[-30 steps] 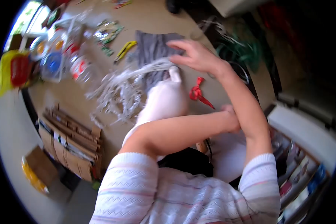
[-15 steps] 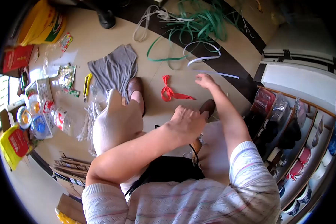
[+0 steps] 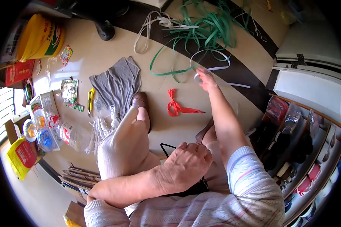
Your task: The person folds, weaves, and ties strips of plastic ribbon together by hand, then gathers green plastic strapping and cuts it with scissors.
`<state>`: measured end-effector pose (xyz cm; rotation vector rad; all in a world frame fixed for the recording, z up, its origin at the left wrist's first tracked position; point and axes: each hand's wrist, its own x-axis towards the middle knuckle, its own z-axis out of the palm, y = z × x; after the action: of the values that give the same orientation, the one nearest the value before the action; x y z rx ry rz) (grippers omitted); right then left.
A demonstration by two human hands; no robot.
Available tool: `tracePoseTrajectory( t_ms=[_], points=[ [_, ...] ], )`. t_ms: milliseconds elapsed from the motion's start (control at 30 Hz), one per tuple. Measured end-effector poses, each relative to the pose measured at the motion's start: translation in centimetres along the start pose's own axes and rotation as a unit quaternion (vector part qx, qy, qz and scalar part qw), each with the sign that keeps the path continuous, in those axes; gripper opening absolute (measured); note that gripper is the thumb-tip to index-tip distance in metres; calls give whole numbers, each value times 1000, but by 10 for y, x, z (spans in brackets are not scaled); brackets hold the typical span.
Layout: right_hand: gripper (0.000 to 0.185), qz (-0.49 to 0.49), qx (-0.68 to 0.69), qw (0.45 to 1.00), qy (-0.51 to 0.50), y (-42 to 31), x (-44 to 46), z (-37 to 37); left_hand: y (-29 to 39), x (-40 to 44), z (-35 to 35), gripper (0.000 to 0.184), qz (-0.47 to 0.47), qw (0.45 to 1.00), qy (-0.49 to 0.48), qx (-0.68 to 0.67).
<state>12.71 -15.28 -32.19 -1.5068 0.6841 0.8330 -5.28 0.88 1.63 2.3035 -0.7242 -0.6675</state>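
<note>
My right hand (image 3: pixel 207 79) reaches forward over the floor with its fingers stretched out. It overlaps a curled white strap (image 3: pixel 236 84); whether it touches the strap I cannot tell. My left hand (image 3: pixel 187 162) is closed in a fist above my lap, its back towards me, so anything inside is hidden. A thin black cord loop (image 3: pixel 166 145) shows beside that fist. Between my feet and the straps lies a knotted red ribbon (image 3: pixel 173 106). Beyond the right hand sits a tangled heap of green strapping (image 3: pixel 212 28), with a bundle of white cord (image 3: pixel 144 34) to its left.
A grey cloth (image 3: pixel 117 77) lies by my left shoe, near a yellow box cutter (image 3: pixel 90 101). Plastic bottles (image 3: pixel 68 132), a yellow bucket (image 3: pixel 41 38) and packets fill the left. A shoe rack (image 3: pixel 307 151) stands on the right. Another person's black shoe (image 3: pixel 105 30) is at the top.
My right hand has moved forward to the white strap, and its fingers have stretched out. My left fist has come back closer to my body. The view has shifted slightly.
</note>
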Motion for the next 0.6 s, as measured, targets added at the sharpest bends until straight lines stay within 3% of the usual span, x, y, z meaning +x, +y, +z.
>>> tracePoseTrajectory(
  t_ms=[133,200,367,467,600],
  points=[
    [29,-74,103,990,67,14,-15,-41,-10,-11,-9,22,-24,999,-26,-16],
    [18,-115,48,983,137,14,-42,-82,-13,-16,-11,23,-25,999,-33,-15],
    [21,-110,-24,960,257,-20,-123,-214,-14,-24,-5,20,-18,999,-30,-9],
    [25,-122,-11,957,264,-40,-179,-255,-11,-20,-8,17,-28,999,-35,-9],
    [24,-101,-67,955,271,19,-232,-292,-5,-14,-3,17,-14,1000,-3,14]
  ],
)
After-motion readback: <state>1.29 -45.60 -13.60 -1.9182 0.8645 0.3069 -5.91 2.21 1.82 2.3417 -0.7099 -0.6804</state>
